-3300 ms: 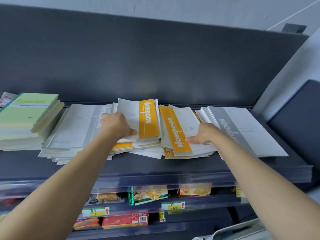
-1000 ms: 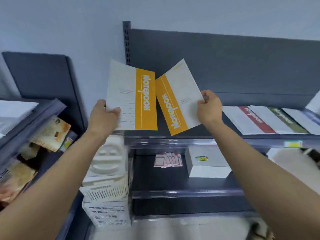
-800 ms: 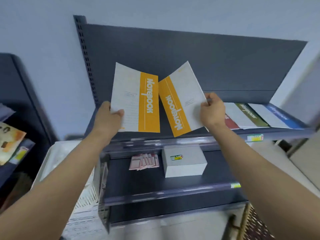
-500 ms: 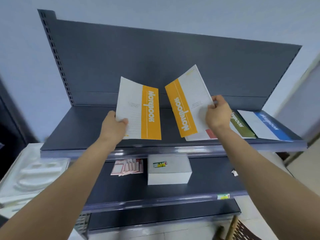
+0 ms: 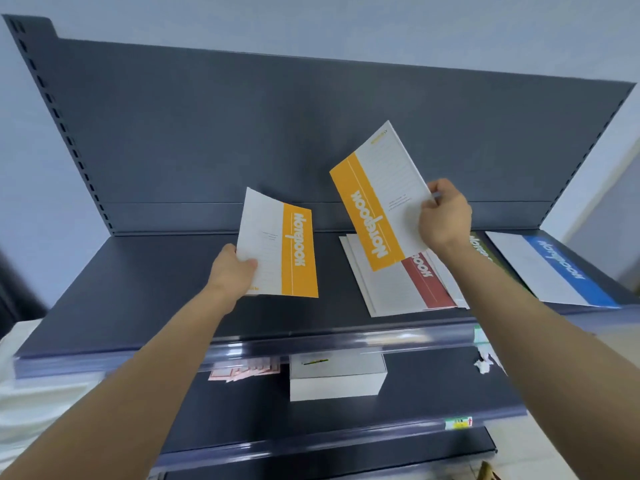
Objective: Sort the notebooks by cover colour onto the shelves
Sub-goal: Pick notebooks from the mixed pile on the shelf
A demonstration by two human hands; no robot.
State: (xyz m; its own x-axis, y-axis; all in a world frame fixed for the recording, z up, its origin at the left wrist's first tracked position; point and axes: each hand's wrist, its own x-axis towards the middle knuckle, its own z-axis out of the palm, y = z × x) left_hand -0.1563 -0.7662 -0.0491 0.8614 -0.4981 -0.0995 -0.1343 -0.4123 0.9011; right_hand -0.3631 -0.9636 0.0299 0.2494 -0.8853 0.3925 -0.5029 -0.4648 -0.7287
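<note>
Notebooks in both hands, above the top shelf [image 5: 156, 289]. Left hand [image 5: 233, 268] gripping left orange notebook [image 5: 280, 252] by its lower left edge, thumb on the cover, book extending up and right of the grip. Right hand [image 5: 445, 216] pinching right orange notebook [image 5: 381, 199] at its right edge, tilted, over the red notebook [image 5: 426, 282] lying flat beside green notebook [image 5: 479, 244] and blue notebook [image 5: 561, 268].

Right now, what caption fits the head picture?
Left hand grips one orange notebook, right hand a second orange notebook, above the dark shelf.
</note>
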